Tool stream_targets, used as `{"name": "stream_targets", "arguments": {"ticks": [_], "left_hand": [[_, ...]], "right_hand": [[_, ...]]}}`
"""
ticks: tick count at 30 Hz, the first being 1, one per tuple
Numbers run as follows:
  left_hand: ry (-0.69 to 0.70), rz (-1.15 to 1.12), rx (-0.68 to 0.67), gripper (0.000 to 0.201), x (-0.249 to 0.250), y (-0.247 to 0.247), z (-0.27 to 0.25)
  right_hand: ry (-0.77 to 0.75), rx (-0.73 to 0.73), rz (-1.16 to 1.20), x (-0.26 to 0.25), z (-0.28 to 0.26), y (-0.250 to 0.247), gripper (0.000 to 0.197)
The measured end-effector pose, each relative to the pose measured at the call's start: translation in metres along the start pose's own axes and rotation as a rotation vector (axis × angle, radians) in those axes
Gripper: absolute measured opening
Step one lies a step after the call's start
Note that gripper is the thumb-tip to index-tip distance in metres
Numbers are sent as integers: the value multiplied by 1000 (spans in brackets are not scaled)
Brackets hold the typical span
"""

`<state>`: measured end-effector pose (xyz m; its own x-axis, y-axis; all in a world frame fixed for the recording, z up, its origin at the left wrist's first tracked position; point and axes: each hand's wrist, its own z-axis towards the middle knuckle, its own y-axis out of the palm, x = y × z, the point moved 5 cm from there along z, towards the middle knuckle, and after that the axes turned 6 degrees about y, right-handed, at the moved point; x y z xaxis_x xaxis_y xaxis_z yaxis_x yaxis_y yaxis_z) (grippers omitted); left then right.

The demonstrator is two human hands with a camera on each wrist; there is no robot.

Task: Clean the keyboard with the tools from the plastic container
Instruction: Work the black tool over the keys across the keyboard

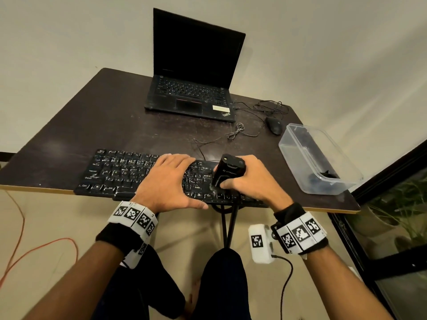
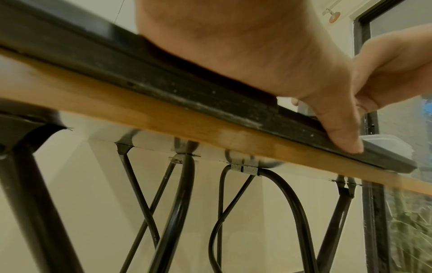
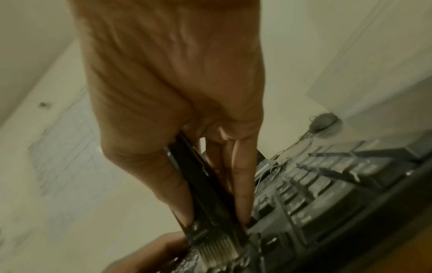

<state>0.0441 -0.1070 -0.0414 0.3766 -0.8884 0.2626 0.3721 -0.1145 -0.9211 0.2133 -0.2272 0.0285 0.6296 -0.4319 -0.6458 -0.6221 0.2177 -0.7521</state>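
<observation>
on the table (image 1: 69, 135), one flat left hand (image 1: 166, 181) steadies one keyboard (image 1: 115, 172); right hand (image 1: 249, 179) grips one brush (image 1: 227, 172).

keyboard (image 1: 120, 174) 1 | laptop (image 1: 191, 72) 1 | mouse (image 1: 274, 125) 1 | plastic container (image 1: 300, 155) 1 | brush tool (image 1: 227, 172) 1 | hands 2

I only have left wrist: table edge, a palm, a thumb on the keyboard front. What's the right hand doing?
Observer: The right hand grips a black brush tool, standing on the keyboard near its right end.
Operator: Bristles touching?
Observer: Yes, in right wrist the bristles meet the keys.
Operator: Left hand's fingers?
Observer: The left hand lies flat, fingers spread over the middle keys.
Operator: Container?
Observer: The container sits open at the table's right edge, something dark inside.
</observation>
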Motion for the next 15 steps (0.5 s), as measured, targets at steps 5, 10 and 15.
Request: {"name": "stream_targets", "arguments": {"ticks": [5, 10, 15], "left_hand": [[2, 6, -3, 138, 0, 1, 0], [5, -2, 4, 137, 1, -1, 0], [2, -3, 1, 137, 1, 0, 0]], "right_hand": [[-58, -93, -67, -6, 1, 2, 34], [-55, -59, -120, -6, 9, -9, 32], [-110, -261, -114, -9, 0, 2, 36]]}}
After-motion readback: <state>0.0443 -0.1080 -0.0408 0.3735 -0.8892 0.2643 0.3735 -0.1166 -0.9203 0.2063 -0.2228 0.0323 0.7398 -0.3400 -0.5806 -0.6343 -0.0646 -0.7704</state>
